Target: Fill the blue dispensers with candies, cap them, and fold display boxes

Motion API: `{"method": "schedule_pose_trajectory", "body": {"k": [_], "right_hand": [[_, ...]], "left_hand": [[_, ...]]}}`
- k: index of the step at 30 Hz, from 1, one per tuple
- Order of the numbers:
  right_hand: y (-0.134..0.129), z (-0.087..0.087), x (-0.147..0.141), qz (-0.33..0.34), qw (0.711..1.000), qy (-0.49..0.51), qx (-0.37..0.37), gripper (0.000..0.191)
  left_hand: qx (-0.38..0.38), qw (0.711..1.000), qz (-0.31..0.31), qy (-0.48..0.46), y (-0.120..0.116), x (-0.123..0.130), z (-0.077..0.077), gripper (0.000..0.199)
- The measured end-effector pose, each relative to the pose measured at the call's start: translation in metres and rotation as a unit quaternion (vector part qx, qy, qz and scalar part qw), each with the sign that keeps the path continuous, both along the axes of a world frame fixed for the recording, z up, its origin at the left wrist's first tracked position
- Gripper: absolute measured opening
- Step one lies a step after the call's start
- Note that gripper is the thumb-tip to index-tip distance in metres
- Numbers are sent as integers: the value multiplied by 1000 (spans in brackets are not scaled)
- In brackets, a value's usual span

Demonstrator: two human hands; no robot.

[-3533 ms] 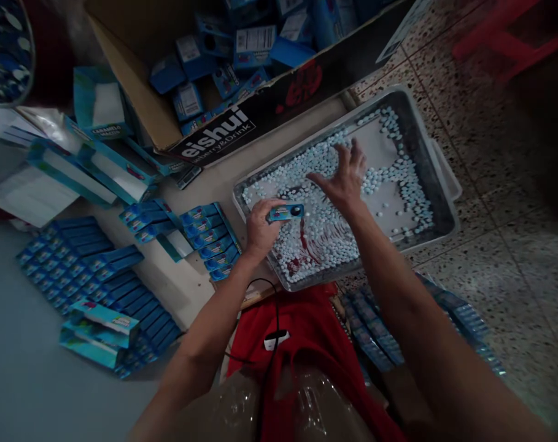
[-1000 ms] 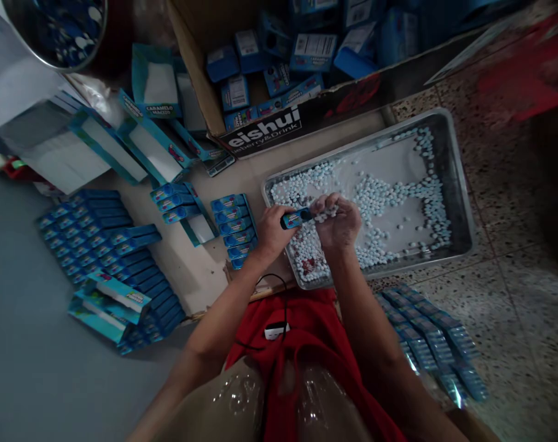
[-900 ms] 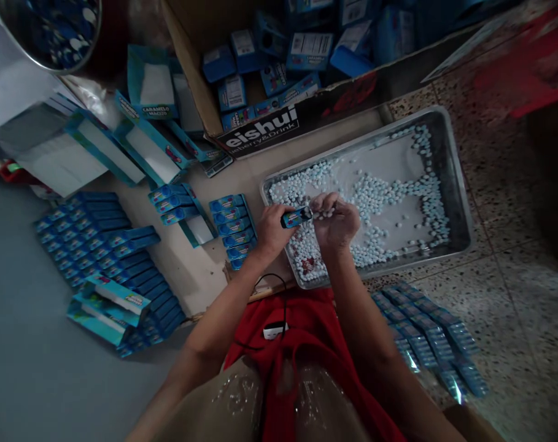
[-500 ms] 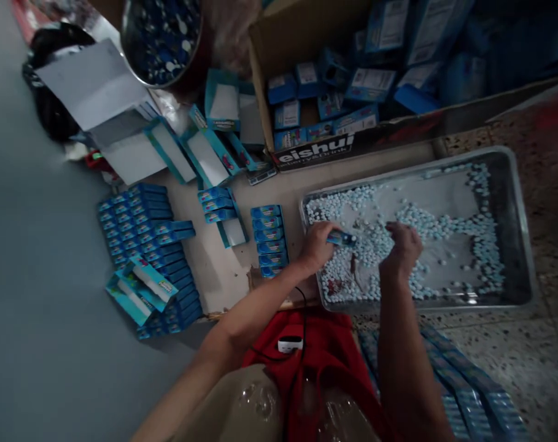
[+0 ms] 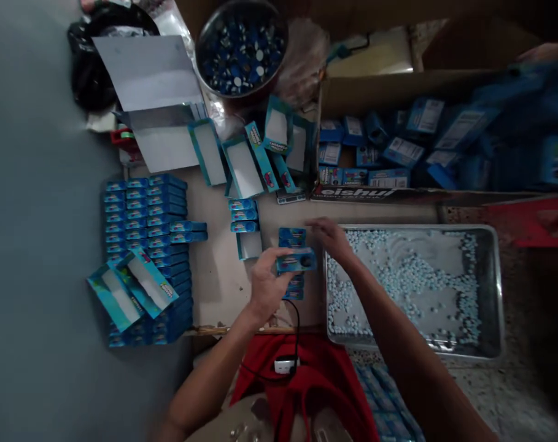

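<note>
A small blue box (image 5: 296,260) is in my left hand (image 5: 267,282), gripped between thumb and fingers at its left end. It is held above a row of similar blue boxes (image 5: 291,235) on the table. My right hand (image 5: 331,239) is up and to the right of that box, near the left rim of a metal tray (image 5: 489,294). Its fingers are drawn together and point left; whatever they hold, if anything, is hidden. Many small pale blue round pieces (image 5: 410,270) lie spread in the tray.
Stacked blue boxes (image 5: 150,212) stand at left, with open display cartons (image 5: 145,283) on them. More cartons (image 5: 244,166) lie behind. A bowl of blue pieces (image 5: 242,52) and a cardboard box (image 5: 380,195) of blue packs are at the back. Another person's hand (image 5: 548,52) shows top right.
My left hand has lifted the small box out of the tray area to above the row of boxes. My right hand has left the round pieces and moved left. The view has shifted right.
</note>
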State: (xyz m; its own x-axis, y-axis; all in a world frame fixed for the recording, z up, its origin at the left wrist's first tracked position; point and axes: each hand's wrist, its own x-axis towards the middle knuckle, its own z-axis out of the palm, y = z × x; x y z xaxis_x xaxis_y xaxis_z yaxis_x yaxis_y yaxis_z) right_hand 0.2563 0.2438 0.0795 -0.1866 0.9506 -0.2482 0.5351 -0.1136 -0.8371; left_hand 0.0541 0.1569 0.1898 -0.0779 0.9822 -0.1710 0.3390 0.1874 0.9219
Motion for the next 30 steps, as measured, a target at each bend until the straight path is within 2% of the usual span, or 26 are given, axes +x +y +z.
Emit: {"method": "schedule_pose_trajectory", "body": {"k": [1,3,5,8,13,16,19,21,24,26,28,30], "right_hand": [[20,-5,-20,60,996,-63,-12,35],[55,-16,-53,88,989,-117,-14,40],[79,-25,-75,81,985,-152,-4,51],[98,-34,-93,62,978,-198,8,59],[103,-36,-121,-52,960,-272,30,65],[106,-32,-136,-84,948,-307,15,62],[103,-24,-141,-117,951,-287,-7,54],[94,-19,-140,-104,945,-309,-37,62],[78,-13,-139,-56,910,-401,-91,87],[72,-12,-138,-52,899,-426,-88,96],[75,-13,-137,-57,904,-420,-51,87],[86,-14,-134,-52,921,-385,-30,64]], "left_hand": [[-11,1000,26,-7,-2,-15,2,33],[-28,997,67,-14,-6,-41,3,33],[-32,994,100,-12,-9,-62,1,31],[-28,990,138,-5,-13,-85,-5,30],[-35,984,172,2,-17,-108,-14,32],[-41,984,171,-5,-16,-115,-17,32],[-47,984,169,-17,-14,-119,-22,31],[-51,984,171,-25,-12,-119,-25,30],[-57,983,169,-35,-9,-120,-29,33],[-56,984,163,-46,-6,-121,-30,35],[-50,984,161,-49,-3,-124,-30,35],[-42,984,168,-45,0,-128,-30,36]]}}
